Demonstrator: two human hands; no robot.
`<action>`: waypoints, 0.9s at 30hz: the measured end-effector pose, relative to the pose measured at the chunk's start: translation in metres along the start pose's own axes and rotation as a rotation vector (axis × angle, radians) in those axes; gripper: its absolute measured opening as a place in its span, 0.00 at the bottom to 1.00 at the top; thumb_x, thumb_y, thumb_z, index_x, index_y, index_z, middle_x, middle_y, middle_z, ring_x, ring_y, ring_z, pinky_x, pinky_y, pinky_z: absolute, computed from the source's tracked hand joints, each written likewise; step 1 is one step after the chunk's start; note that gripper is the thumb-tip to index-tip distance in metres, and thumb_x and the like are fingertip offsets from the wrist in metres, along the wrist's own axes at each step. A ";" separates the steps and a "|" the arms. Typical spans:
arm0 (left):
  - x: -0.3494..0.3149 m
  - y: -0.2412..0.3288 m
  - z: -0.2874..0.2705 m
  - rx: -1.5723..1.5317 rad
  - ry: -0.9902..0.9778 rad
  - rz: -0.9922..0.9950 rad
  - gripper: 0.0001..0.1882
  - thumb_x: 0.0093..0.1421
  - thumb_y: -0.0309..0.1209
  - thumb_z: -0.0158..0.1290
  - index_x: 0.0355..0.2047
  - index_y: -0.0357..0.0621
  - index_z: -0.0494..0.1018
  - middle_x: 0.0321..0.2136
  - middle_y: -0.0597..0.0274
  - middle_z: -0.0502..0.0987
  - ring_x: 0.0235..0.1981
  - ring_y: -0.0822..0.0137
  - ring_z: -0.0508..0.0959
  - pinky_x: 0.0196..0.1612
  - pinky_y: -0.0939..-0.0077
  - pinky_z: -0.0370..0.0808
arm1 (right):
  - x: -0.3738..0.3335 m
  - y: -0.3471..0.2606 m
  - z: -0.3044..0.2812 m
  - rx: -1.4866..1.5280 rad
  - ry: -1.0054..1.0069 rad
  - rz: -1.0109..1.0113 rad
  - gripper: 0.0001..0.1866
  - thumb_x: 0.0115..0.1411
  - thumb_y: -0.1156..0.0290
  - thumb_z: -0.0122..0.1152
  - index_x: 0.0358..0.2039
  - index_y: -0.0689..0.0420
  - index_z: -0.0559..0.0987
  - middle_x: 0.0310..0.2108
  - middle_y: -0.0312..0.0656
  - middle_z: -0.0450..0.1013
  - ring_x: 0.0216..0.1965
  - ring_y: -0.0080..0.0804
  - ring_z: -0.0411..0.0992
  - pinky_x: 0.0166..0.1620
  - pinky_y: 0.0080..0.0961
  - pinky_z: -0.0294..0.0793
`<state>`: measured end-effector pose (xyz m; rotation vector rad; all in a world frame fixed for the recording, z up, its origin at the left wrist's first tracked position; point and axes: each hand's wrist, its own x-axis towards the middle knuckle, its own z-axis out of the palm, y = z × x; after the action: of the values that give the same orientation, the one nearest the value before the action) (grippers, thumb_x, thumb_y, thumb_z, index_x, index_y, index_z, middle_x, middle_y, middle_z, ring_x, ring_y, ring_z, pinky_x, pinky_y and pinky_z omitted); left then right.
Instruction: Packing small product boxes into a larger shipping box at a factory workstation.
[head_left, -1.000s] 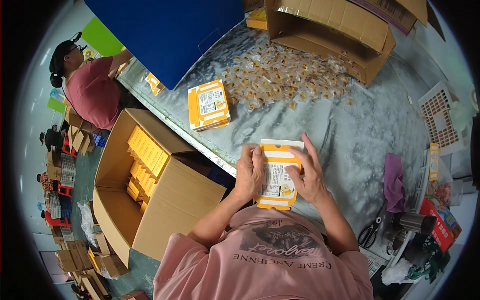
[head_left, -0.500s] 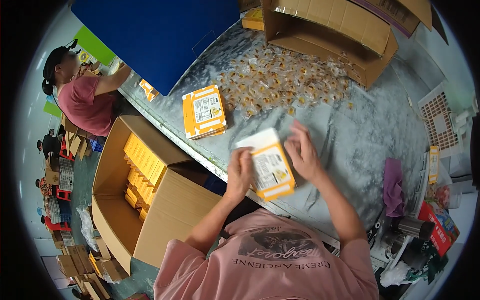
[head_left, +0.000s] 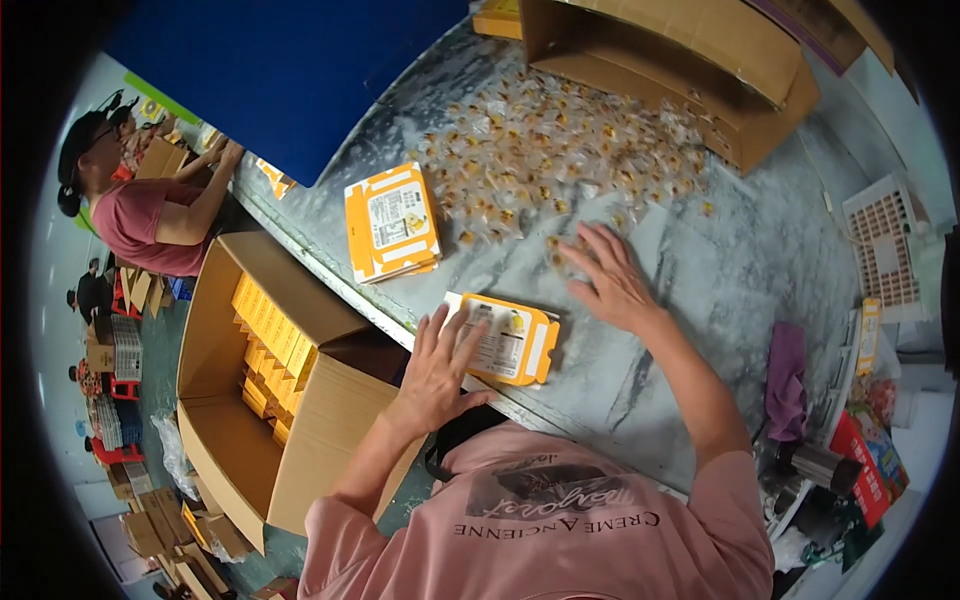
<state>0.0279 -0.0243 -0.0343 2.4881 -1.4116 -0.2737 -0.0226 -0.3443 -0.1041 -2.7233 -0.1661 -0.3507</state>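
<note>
A yellow-and-white flat carton (head_left: 512, 345) lies on the grey tabletop in front of me, its printed face up. Over its left end, my left hand (head_left: 437, 368) rests palm down with the fingers spread. My right hand (head_left: 618, 285) reaches out flat at the near edge of a heap of small clear-wrapped packets (head_left: 560, 150), fingers apart. A few packets lie beside its fingertips; whether it touches them I cannot tell. To the left of the heap sits a stack of similar flat cartons (head_left: 395, 222).
A large cardboard box (head_left: 330, 440) with rows of yellow boxes (head_left: 275, 325) stands left of the table. An open carton (head_left: 660, 50) lies behind the heap, near a blue panel (head_left: 290, 80). A purple cloth (head_left: 787, 380) is at right. A co-worker (head_left: 150, 215) is at far left.
The carton between my hands has been laid down on the table and turned. My left hand now lies spread on it, and my right hand has moved forward to the packets.
</note>
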 end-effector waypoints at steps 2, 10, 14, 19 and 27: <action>0.019 -0.001 0.009 0.015 -0.054 0.084 0.55 0.42 0.53 0.68 0.66 0.47 0.56 0.64 0.44 0.55 0.67 0.37 0.51 0.67 0.39 0.47 | -0.032 0.004 -0.016 0.156 0.158 0.127 0.24 0.64 0.64 0.55 0.60 0.55 0.69 0.63 0.50 0.60 0.65 0.48 0.56 0.65 0.39 0.56; 0.032 0.004 0.016 0.031 0.056 0.112 0.56 0.32 0.49 0.73 0.62 0.43 0.62 0.54 0.47 0.62 0.53 0.46 0.64 0.57 0.53 0.62 | -0.165 0.041 -0.056 0.534 0.562 0.720 0.18 0.69 0.72 0.48 0.57 0.63 0.70 0.56 0.45 0.70 0.56 0.31 0.69 0.60 0.26 0.63; 0.012 0.010 0.021 0.028 0.042 0.015 0.57 0.32 0.48 0.73 0.62 0.43 0.61 0.54 0.44 0.62 0.53 0.45 0.64 0.58 0.53 0.61 | -0.172 0.016 -0.053 0.395 0.400 0.680 0.22 0.65 0.71 0.56 0.59 0.62 0.69 0.57 0.47 0.69 0.58 0.37 0.68 0.61 0.29 0.63; -0.001 0.015 0.027 0.058 0.076 -0.020 0.57 0.33 0.47 0.73 0.63 0.40 0.59 0.54 0.43 0.62 0.54 0.44 0.64 0.58 0.51 0.62 | -0.132 -0.006 -0.047 0.223 0.306 0.402 0.31 0.58 0.74 0.62 0.62 0.61 0.64 0.61 0.50 0.63 0.63 0.48 0.60 0.64 0.36 0.59; -0.004 0.008 0.038 -0.077 0.106 -0.044 0.57 0.36 0.49 0.71 0.64 0.40 0.58 0.55 0.39 0.60 0.55 0.42 0.61 0.60 0.50 0.60 | -0.125 0.003 -0.018 0.159 0.116 0.249 0.30 0.56 0.75 0.62 0.59 0.60 0.66 0.62 0.49 0.60 0.66 0.49 0.53 0.65 0.41 0.57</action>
<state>0.0077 -0.0299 -0.0675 2.4360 -1.2821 -0.1980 -0.1464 -0.3622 -0.1228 -2.5207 0.1684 -0.4024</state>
